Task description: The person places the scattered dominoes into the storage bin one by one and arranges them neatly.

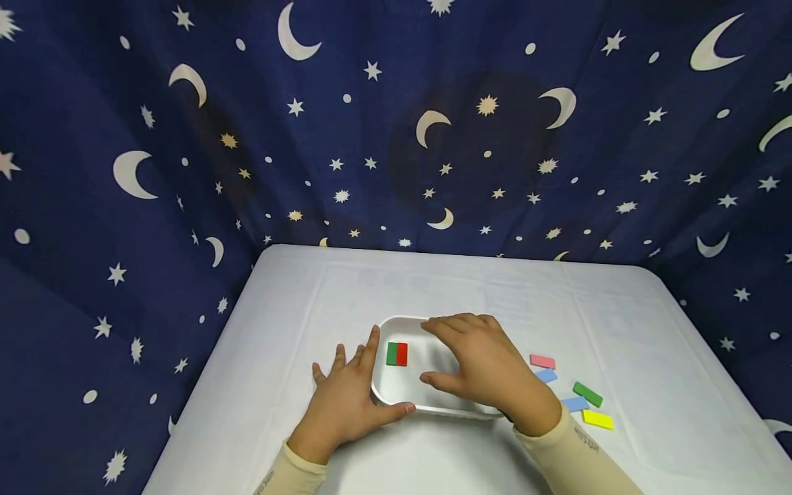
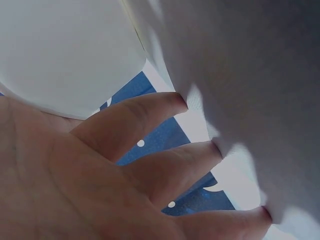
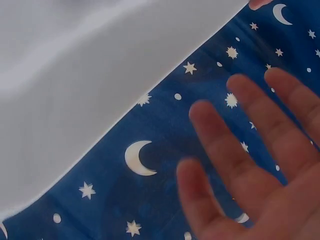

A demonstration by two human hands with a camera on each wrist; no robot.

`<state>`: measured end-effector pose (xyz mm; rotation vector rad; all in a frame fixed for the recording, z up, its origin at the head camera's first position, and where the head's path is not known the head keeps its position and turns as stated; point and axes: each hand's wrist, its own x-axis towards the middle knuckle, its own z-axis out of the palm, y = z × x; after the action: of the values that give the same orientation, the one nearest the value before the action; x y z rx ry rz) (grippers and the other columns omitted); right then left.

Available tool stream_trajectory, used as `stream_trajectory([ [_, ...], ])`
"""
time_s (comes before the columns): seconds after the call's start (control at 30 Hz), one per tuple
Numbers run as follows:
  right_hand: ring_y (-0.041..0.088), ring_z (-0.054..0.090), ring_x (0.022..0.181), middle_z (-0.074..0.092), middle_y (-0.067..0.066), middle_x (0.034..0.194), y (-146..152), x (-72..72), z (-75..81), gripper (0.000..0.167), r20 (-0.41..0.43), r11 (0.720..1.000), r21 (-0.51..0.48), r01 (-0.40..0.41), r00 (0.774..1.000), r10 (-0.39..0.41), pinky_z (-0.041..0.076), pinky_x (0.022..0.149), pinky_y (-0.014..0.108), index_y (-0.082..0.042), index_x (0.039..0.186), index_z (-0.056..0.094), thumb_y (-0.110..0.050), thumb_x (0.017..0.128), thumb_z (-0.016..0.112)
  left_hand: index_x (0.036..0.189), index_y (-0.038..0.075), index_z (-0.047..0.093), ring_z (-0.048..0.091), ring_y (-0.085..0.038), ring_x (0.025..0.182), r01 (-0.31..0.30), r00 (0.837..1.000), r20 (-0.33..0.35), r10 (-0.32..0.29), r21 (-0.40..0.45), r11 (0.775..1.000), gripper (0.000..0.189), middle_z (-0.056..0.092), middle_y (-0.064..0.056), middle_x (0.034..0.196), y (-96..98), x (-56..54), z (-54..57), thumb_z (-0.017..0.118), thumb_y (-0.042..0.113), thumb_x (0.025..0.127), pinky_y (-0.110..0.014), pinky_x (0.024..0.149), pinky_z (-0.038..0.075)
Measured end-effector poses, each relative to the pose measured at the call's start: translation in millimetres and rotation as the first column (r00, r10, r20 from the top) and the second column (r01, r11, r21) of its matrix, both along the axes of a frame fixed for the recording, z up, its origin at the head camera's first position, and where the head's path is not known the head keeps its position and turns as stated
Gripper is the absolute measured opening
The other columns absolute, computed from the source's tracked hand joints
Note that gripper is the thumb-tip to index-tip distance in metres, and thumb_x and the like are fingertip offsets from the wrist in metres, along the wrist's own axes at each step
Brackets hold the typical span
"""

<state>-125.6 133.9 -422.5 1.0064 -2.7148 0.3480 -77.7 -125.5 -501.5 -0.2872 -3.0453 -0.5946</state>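
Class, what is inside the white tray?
A green block and a red block lie side by side toward the tray's left end. The right hand covers part of the inside; anything beneath cannot be seen.

And here we have the white tray (image 1: 408, 386), smooth-walled and looking every bit like plastic! Inside it we spot the green block (image 1: 392, 354) and the red block (image 1: 402, 354), smooth-faced; outside, the yellow block (image 1: 597, 419) and pink block (image 1: 542, 361) look just as even, though wood or plastic, we can't tell. We've got matt white cloth over the tabletop (image 1: 668, 412), faintly creased, and behind, the navy curtain (image 1: 371, 137), printed fabric, softly rippled, no shine. We see dull, smooth cloth on the cream sleeves (image 1: 569, 457) too!
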Motion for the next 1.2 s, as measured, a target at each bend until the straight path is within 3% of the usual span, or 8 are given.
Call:
stream_trajectory([
  [0.37, 0.033, 0.051, 0.141, 0.06, -0.001, 0.149, 36, 23.6, -4.5, 0.09, -0.082, 0.996, -0.063, 0.066, 0.994, -0.071, 0.033, 0.108, 0.064, -0.024, 0.147, 0.064, -0.082, 0.079, 0.071, 0.172, 0.031, 0.005, 0.04, -0.058, 0.143, -0.009, 1.0, -0.021, 0.009, 0.007, 1.0, 0.138, 0.056, -0.012, 0.154, -2.4, 1.4, 0.6, 0.047, 0.107, 0.064, -0.091, 0.098, 0.023],
  [0.63, 0.038, 0.034, 0.152, 0.032, -0.001, 0.17, 60, 38.1, -13.9, 0.104, -0.119, 0.99, -0.097, 0.099, 0.987, -0.11, 0.032, 0.106, 0.071, -0.027, 0.154, 0.056, -0.084, 0.07, 0.076, 0.172, 0.031, 0.007, 0.04, -0.059, 0.143, 0.004, 1.0, -0.018, -0.003, 0.023, 1.0, 0.138, 0.056, -0.015, 0.153, -1.1, 2.2, -0.2, 0.048, 0.107, 0.064, -0.092, 0.098, 0.022],
  [0.9, 0.04, 0.031, 0.154, 0.03, 0.002, 0.171, 79, 54.8, -22.9, 0.108, -0.139, 0.981, -0.125, 0.146, 0.977, -0.163, 0.031, 0.104, 0.07, -0.03, 0.158, 0.052, -0.081, 0.067, 0.079, 0.172, 0.031, 0.006, 0.039, -0.058, 0.144, -0.001, 1.0, -0.021, 0.001, 0.019, 1.0, 0.139, 0.056, -0.014, 0.154, -0.9, 0.9, -0.2, 0.048, 0.107, 0.063, -0.091, 0.098, 0.022],
  [1.2, 0.043, 0.027, 0.155, 0.032, 0.007, 0.171, 95, 61.0, -39.3, 0.108, -0.102, 0.952, -0.221, 0.21, 0.966, -0.237, 0.026, 0.111, 0.07, -0.027, 0.155, 0.056, -0.078, 0.064, 0.085, 0.172, 0.031, 0.005, 0.039, -0.058, 0.144, 0.003, 1.0, -0.014, -0.003, 0.022, 1.0, 0.139, 0.055, -0.012, 0.155, 0.0, 0.8, -1.0, 0.054, 0.104, 0.065, -0.091, 0.098, 0.023],
])
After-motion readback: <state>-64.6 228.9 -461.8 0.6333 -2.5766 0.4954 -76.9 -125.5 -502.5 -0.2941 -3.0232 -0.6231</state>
